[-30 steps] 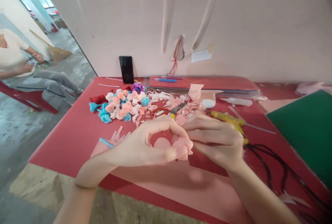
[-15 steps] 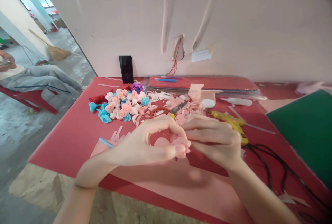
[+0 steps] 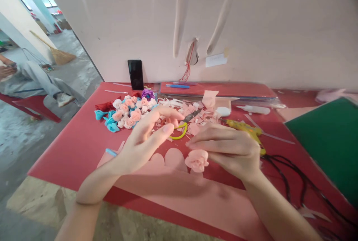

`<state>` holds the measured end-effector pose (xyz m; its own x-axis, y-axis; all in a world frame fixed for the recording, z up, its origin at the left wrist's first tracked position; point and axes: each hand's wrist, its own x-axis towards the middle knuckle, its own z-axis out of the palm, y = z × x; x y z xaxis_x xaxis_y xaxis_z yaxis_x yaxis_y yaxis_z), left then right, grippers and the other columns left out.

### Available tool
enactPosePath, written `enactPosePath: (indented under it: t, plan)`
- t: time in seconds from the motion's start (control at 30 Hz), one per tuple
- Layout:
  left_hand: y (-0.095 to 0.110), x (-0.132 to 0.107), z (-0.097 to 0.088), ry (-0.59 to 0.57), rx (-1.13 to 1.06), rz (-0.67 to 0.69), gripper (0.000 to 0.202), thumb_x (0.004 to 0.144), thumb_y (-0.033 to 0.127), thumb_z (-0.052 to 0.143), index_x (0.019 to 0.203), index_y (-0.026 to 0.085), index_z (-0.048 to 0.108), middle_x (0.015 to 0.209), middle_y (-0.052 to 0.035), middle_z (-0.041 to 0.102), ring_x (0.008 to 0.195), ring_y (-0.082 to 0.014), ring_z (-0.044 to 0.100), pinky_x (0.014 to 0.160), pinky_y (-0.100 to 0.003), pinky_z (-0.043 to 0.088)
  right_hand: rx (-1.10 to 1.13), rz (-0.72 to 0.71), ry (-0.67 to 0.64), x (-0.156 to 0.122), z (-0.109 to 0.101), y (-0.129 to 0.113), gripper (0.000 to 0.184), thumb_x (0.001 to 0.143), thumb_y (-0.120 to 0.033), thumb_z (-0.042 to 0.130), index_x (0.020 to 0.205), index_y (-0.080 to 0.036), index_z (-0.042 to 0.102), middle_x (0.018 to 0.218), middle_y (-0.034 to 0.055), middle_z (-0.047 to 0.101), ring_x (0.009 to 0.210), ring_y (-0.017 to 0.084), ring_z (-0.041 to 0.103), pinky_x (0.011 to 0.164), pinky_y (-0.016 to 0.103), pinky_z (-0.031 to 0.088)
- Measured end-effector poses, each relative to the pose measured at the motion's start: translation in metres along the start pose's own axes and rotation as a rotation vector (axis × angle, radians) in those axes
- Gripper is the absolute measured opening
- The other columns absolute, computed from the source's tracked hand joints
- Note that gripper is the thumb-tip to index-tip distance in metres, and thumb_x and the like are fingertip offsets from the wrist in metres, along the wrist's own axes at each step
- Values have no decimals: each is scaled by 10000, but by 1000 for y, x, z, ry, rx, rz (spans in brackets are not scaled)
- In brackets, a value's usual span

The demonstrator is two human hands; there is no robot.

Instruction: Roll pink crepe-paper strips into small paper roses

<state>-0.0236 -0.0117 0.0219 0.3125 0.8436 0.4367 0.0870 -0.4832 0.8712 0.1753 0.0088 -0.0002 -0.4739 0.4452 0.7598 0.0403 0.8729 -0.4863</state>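
My right hand (image 3: 228, 147) pinches a small pink paper rose (image 3: 197, 159) by its side, just above a pink paper sheet (image 3: 179, 185) on the red table (image 3: 72, 148). My left hand (image 3: 145, 136) is lifted off the rose with its fingers stretched out and nothing in it, reaching toward yellow-handled scissors (image 3: 181, 129) among paper scraps. Behind it lies a heap of finished pink, white and blue paper roses (image 3: 125, 112).
A yellow glue gun (image 3: 246, 129) with black cord (image 3: 291, 181) lies at right, beside a green board (image 3: 330, 140). A black phone (image 3: 135, 74) leans on the back wall. A white glue bottle (image 3: 256, 109) and a blue straw piece (image 3: 111, 152) lie on the table. A seated person (image 3: 30, 77) is at far left.
My left hand has let go of the pink rose and moved up toward the scissors, fingers spread. My right hand alone now holds the rose. The person at left shifted.
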Motion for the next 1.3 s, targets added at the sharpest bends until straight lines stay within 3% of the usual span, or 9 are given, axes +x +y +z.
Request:
enactPosePath:
  t: [0.13,0.27,0.4,0.63,0.9,1.3]
  plan:
    - [-21,-13,-6,-144,463,69,114,873,155,492,828,177,594,782,-5,615,782,-135,540,754,-278,428,-23,15,-29,0,0,-1,130,862,-156,560,807,-173,676,747,59,710,654,133,627,598,273,514]
    - [-58,-41,-11,-425,772,-35,157,860,109,480,876,173,622,863,-26,630,875,-162,538,816,-295,432,-47,13,-57,1,-1,-1,129,864,-161,557,798,-177,666,740,54,711,647,128,633,607,265,521]
    - [-85,-65,-15,-538,861,-68,222,850,84,465,974,179,622,961,-45,633,905,-183,523,848,-330,431,-53,9,-67,2,0,0,122,857,-160,565,785,-184,660,730,48,708,630,125,632,583,254,526]
    - [-97,-80,-8,-494,896,-70,172,837,173,494,948,174,625,951,-71,595,935,-219,477,913,-404,390,-73,14,-71,3,2,1,124,856,-165,569,772,-189,657,711,38,706,607,119,634,579,252,521]
    - [-98,-79,-9,-494,848,-24,148,794,125,517,783,213,637,907,-21,629,966,-187,509,994,-406,324,-77,14,-80,3,2,0,128,853,-156,570,765,-185,658,709,43,706,618,121,644,581,243,525]
    - [-102,-76,-9,-520,831,-80,144,804,173,508,851,208,640,929,-32,623,946,-195,535,983,-419,350,-9,53,-66,-2,6,1,96,840,-125,583,793,-169,655,737,50,696,644,127,624,605,274,506]
